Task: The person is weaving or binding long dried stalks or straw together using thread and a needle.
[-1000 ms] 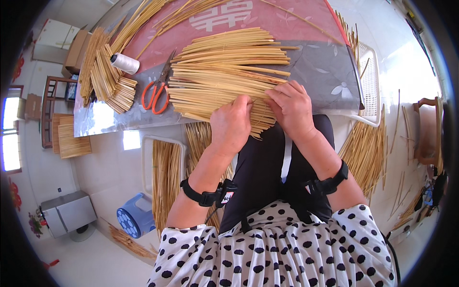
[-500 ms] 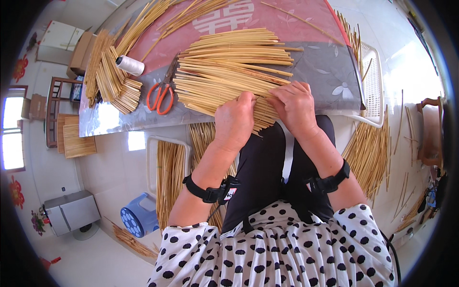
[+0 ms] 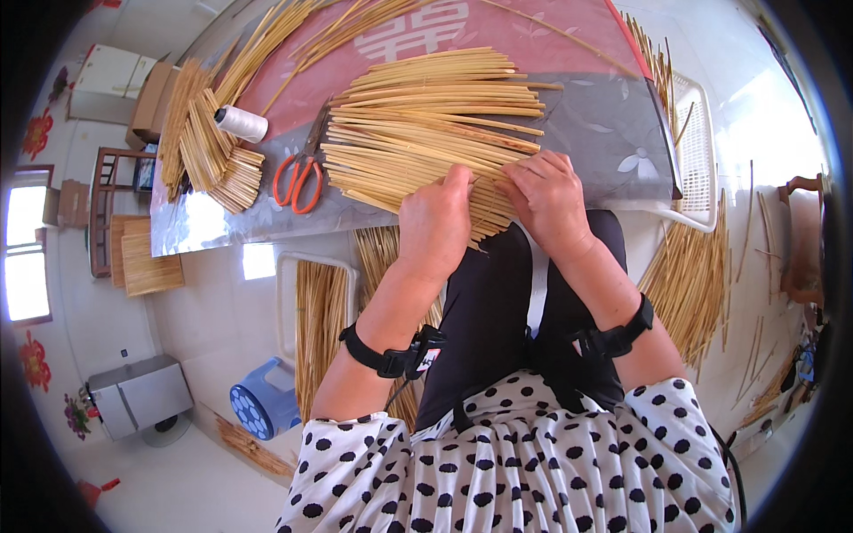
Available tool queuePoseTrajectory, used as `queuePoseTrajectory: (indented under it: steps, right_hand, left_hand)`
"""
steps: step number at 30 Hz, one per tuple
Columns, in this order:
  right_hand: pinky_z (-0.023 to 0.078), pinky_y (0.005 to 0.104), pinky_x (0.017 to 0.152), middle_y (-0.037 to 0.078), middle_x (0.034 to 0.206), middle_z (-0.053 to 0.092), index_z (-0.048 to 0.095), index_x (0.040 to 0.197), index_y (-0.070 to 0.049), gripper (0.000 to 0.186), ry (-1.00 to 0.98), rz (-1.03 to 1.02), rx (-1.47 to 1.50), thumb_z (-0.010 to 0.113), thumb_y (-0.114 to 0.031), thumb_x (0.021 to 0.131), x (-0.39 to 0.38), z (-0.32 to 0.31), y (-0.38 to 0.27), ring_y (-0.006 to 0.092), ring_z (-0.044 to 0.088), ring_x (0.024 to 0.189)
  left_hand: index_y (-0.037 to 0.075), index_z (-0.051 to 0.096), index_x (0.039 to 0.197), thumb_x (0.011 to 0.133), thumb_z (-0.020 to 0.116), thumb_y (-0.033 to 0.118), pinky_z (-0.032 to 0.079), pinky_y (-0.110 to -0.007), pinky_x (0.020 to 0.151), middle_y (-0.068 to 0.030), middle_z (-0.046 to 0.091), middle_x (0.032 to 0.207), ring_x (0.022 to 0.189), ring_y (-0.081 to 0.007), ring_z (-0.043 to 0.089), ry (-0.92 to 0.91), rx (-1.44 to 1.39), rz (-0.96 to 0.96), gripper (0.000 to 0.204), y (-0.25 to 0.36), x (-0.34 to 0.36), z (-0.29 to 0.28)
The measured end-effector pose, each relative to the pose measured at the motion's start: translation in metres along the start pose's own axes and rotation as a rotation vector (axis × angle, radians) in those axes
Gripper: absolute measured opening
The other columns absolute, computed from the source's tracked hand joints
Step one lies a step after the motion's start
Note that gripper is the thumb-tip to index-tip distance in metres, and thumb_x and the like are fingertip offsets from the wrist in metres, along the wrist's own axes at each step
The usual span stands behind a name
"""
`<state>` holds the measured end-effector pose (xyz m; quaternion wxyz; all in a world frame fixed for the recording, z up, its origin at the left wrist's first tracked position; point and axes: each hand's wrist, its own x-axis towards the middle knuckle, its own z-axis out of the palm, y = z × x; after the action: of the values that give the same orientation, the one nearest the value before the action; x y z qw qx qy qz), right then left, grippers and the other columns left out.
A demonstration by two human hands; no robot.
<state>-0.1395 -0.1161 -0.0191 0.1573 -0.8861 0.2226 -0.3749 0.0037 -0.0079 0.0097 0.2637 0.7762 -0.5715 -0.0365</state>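
Observation:
A mat of pale straw sticks (image 3: 391,151) lies on the grey and red plastic table cover (image 3: 613,133), its near part reaching over the table's front edge. My left hand (image 3: 431,213) is closed at the near part of the mat, thumb up, gripping the straw. Just to its right my right hand (image 3: 551,195) has its fingers bent and pinched on the same straw ends. Red-handled scissors (image 3: 298,182) lie left of the mat, beside a white spool of thread (image 3: 242,123). More straw bundles (image 3: 200,142) lie at the table's left.
Below the table, straw bundles fill a white basket (image 3: 283,293) and lean near my right leg (image 3: 684,284). Another white basket (image 3: 702,151) stands at the right edge. A blue stool (image 3: 258,400) is low left, a grey appliance (image 3: 133,395) behind it, a wooden chair (image 3: 800,240) far right.
Both hands stay on the straw mat with only slight shifts of the fingers. The whole view has moved slightly rightward over the last second.

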Motion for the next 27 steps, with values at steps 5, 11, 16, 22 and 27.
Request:
queuePoseTrajectory:
  steps: [5, 11, 16, 22, 27]
  right_hand:
    - [0.048, 0.0399, 0.084, 0.005, 0.086, 0.067, 0.069, 0.093, -0.006, 0.018, -0.014, -0.01, 0.029, 0.077, -0.011, 0.077, -0.002, 0.002, 0.0, 0.0275, 0.063, 0.086]
    - [0.047, 0.0402, 0.085, 0.005, 0.083, 0.065, 0.069, 0.093, -0.008, 0.015, -0.001, -0.025, 0.063, 0.074, -0.013, 0.079, -0.004, 0.006, 0.0, 0.0266, 0.062, 0.086]
    - [0.046, 0.0404, 0.084, 0.004, 0.083, 0.065, 0.07, 0.092, -0.009, 0.014, -0.011, 0.003, 0.056, 0.074, -0.012, 0.079, -0.005, 0.01, -0.001, 0.0255, 0.062, 0.087]
    - [0.043, 0.0395, 0.083, 0.002, 0.086, 0.061, 0.071, 0.089, -0.009, 0.013, 0.011, 0.055, 0.051, 0.074, -0.016, 0.079, -0.006, 0.009, -0.003, 0.0236, 0.058, 0.092]
    - [0.042, 0.0401, 0.084, 0.002, 0.087, 0.06, 0.071, 0.09, -0.008, 0.014, 0.048, -0.029, 0.029, 0.074, -0.016, 0.079, -0.004, 0.009, -0.002, 0.0229, 0.057, 0.092]
  left_hand:
    - [0.004, 0.056, 0.089, 0.093, 0.062, 0.011, 0.051, -0.052, 0.061, -0.0194, 0.065, 0.068, 0.068, -0.0416, 0.066, -0.018, 0.061, 0.012, 0.01, 0.005, 0.006, 0.002]
    - [0.004, 0.057, 0.088, 0.09, 0.068, 0.012, 0.051, -0.051, 0.064, -0.0196, 0.065, 0.07, 0.071, -0.0429, 0.066, 0.003, 0.063, -0.091, 0.014, 0.016, 0.008, 0.003]
    - [0.003, 0.054, 0.096, 0.091, 0.067, 0.013, 0.052, -0.053, 0.067, -0.02, 0.066, 0.071, 0.073, -0.0434, 0.066, -0.003, 0.026, -0.152, 0.017, 0.021, 0.012, -0.001]
    - [0.006, 0.06, 0.097, 0.09, 0.067, 0.013, 0.052, -0.046, 0.072, -0.0141, 0.063, 0.092, 0.083, -0.0376, 0.065, -0.048, 0.359, -0.094, 0.012, 0.036, 0.036, -0.038]
    - [0.003, 0.065, 0.088, 0.089, 0.067, 0.018, 0.051, -0.044, 0.073, -0.014, 0.064, 0.09, 0.08, -0.0356, 0.064, -0.195, 0.165, 0.186, 0.015, 0.002, 0.057, -0.025]
